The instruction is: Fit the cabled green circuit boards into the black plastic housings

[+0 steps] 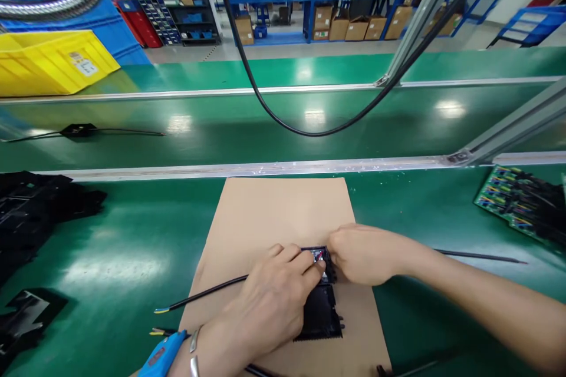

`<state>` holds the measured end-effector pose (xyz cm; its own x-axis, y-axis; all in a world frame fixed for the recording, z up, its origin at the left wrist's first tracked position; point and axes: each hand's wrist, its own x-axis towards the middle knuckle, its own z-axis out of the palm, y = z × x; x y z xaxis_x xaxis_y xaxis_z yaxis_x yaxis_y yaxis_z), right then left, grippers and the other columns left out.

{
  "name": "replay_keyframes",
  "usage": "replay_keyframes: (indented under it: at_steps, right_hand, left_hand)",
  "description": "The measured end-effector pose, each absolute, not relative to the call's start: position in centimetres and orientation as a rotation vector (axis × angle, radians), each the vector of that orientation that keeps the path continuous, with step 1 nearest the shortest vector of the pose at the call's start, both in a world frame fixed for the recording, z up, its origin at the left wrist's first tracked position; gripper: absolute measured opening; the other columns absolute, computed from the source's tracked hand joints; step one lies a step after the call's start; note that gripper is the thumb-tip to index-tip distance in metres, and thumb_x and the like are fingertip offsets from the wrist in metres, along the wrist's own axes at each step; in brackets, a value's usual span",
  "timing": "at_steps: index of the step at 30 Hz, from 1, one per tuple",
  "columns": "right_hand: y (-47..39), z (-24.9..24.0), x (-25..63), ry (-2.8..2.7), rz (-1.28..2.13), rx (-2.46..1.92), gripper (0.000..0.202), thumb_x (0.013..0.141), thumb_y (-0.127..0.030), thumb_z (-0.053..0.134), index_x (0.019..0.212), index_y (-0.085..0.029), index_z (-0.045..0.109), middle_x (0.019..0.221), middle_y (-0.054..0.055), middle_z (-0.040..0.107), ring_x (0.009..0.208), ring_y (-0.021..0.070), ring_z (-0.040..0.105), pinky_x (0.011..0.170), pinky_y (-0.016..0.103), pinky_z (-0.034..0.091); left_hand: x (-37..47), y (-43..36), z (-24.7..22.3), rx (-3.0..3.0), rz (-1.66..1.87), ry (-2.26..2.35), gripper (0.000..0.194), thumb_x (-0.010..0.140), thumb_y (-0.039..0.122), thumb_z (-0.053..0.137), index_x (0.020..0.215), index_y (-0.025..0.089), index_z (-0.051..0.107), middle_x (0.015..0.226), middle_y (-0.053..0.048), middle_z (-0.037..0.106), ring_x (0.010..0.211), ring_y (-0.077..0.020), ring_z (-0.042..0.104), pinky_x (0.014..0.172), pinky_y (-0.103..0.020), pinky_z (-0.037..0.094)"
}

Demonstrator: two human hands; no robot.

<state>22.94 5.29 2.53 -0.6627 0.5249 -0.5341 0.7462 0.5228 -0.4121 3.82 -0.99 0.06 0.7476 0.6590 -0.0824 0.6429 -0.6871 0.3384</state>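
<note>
A black plastic case (319, 313) lies unfolded on a sheet of cardboard (287, 203). Its upper half holds a small board with wires (325, 265). My left hand (280, 291) rests over the case, its thumb and fingers bent onto the board; what they grip, if anything, is hidden. My right hand (360, 253) is curled closed at the right edge of the upper half, its fingertips out of view. A black cable (212, 290) with blue and yellow wire ends runs out left from under my left hand, and another black cable (477, 255) extends right beyond my right forearm.
Black plastic parts (30, 212) are heaped at the left. Green circuit boards with wires (517, 206) lie at the right. A black cable (309, 133) hangs in a loop ahead. A metal rail (283, 168) crosses behind the cardboard. A yellow bin (53, 62) stands at the back left.
</note>
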Motion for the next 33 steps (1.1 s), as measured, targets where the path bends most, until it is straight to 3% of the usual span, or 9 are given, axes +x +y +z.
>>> replay_keyframes:
  at_steps: [4, 10, 15, 19, 24, 29, 33]
  right_hand:
    - [4.7, 2.2, 23.3, 2.477, -0.838, 1.136, 0.021, 0.078, -0.014, 0.047, 0.063, -0.015, 0.062, 0.062, 0.010, 0.064, 0.056, 0.0203, 0.056, 0.051, 0.029, 0.034]
    - [1.2, -0.2, 26.0, 2.869, -0.644, 1.328, 0.018, 0.084, -0.015, 0.050, 0.098, -0.018, 0.060, 0.095, 0.006, 0.063, 0.085, 0.0192, 0.056, 0.072, 0.029, 0.042]
    - [0.3, -2.8, 26.2, 3.149, -0.198, 1.144, 0.028, 0.082, -0.002, 0.039, 0.093, -0.014, 0.063, 0.084, 0.007, 0.060, 0.077, 0.0211, 0.050, 0.065, 0.032, 0.039]
    - [0.6, -3.1, 25.8, 3.214, -0.169, 1.132, 0.025, 0.080, -0.003, 0.042, 0.090, -0.013, 0.063, 0.082, 0.007, 0.059, 0.075, 0.0204, 0.047, 0.063, 0.032, 0.037]
    - [0.4, -3.4, 26.0, 3.271, -0.119, 1.061, 0.026, 0.086, -0.004, 0.039, 0.077, -0.015, 0.060, 0.074, 0.005, 0.054, 0.069, 0.0191, 0.042, 0.061, 0.033, 0.033]
    - [-0.1, -4.1, 26.4, 3.289, -0.081, 1.218, 0.028, 0.089, -0.005, 0.037, 0.096, -0.013, 0.063, 0.084, 0.008, 0.059, 0.078, 0.0204, 0.046, 0.068, 0.035, 0.033]
    - [-0.2, -4.0, 26.5, 3.294, -0.344, 1.358, 0.024, 0.091, -0.011, 0.042, 0.100, -0.016, 0.063, 0.090, 0.008, 0.061, 0.083, 0.0205, 0.048, 0.072, 0.035, 0.035]
  left_hand:
    - [4.2, -1.5, -0.4, 2.629, 0.090, 1.097, 0.045, 0.080, 0.001, 0.040, 0.119, 0.018, 0.054, 0.100, -0.006, 0.058, 0.089, -0.0240, 0.050, 0.080, -0.041, 0.048]
    - [3.4, -1.6, -1.4, 2.692, 0.185, 1.061, 0.057, 0.083, 0.003, 0.041, 0.138, 0.017, 0.038, 0.102, -0.007, 0.058, 0.090, -0.0235, 0.050, 0.083, -0.040, 0.048]
    - [4.1, -1.8, -1.2, 2.782, 0.060, 1.097, 0.060, 0.080, 0.000, 0.039, 0.139, 0.013, 0.039, 0.101, -0.008, 0.058, 0.089, -0.0244, 0.050, 0.077, -0.040, 0.048]
    - [5.1, -2.2, -1.1, 2.846, -0.025, 1.134, 0.061, 0.078, 0.000, 0.041, 0.138, 0.007, 0.040, 0.100, -0.010, 0.059, 0.087, -0.0253, 0.050, 0.073, -0.039, 0.047]
    - [5.4, -2.2, -0.9, 2.850, -0.009, 1.134, 0.052, 0.076, 0.000, 0.043, 0.127, 0.007, 0.052, 0.100, -0.010, 0.060, 0.089, -0.0258, 0.050, 0.075, -0.040, 0.047]
    - [4.1, -1.7, -0.9, 2.732, 0.152, 1.100, 0.056, 0.083, 0.001, 0.041, 0.136, 0.016, 0.044, 0.098, -0.007, 0.060, 0.089, -0.0227, 0.051, 0.079, -0.037, 0.048]
    - [4.2, -2.0, -0.7, 2.808, 0.030, 1.095, 0.062, 0.080, -0.001, 0.040, 0.140, 0.014, 0.038, 0.100, -0.007, 0.061, 0.089, -0.0240, 0.050, 0.077, -0.038, 0.047]
